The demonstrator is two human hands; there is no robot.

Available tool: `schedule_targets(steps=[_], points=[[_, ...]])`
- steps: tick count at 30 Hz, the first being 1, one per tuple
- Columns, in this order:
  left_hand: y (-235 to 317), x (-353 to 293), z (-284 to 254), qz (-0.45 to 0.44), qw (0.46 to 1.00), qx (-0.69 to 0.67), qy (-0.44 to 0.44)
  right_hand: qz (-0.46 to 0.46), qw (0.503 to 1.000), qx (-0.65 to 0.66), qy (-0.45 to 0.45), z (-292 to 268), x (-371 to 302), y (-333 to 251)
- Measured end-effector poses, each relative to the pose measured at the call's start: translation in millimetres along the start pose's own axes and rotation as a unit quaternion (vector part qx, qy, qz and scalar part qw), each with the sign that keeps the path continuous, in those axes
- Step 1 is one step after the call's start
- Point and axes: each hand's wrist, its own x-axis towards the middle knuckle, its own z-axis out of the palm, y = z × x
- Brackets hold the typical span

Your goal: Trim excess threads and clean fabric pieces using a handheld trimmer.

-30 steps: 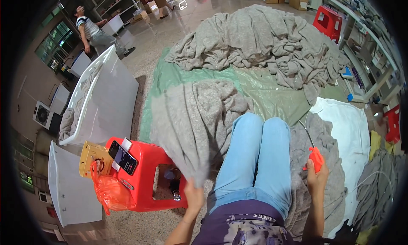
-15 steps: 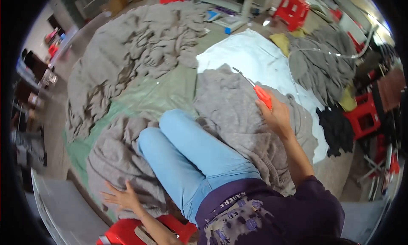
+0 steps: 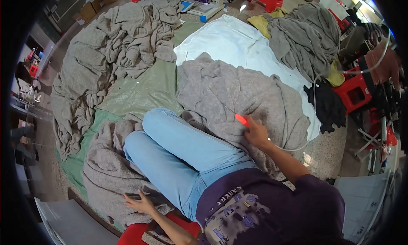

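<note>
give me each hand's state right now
Left hand: open, at the grey fabric.
Right hand: closed, holding an orange-handled tool.

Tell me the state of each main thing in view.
Left hand: open, over left gray cloth
Right hand: closed around orange-handled tool
Left gray cloth: bunched
Right gray cloth: rumpled
Big gray pile: rumpled
White sheet: spread out, partly covered
Green tarp: spread out, partly covered
Black cloth: crumpled
Dark gray cloth: heaped
Yellow cloth: partly covered

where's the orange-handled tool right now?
Head view, just right of centre: the orange-handled tool is in the right hand, over the grey fabric pile that lies partly on the white sheet.
</note>
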Motion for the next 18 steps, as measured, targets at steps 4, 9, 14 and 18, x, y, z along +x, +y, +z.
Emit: schedule_targets(steps=[4, 9, 14, 18], points=[[52, -13, -20, 0.013, 0.995, -0.073, 0.073, -0.126, 0.955, 0.084, 0.257, -47, 23, 10], [166, -24, -51, 0.155, 0.96, -0.219, 0.076, -0.139, 0.912, 0.13, 0.364, -157, 18, -44], [250, -63, -25, 0.203, 0.86, -0.379, -0.274, -0.255, 0.873, 0.191, 0.368, -194, -3, -91], [298, -111, 21, 0.218, 0.724, -0.327, -0.567, -0.316, 0.818, 0.179, 0.446, -225, -3, -98]])
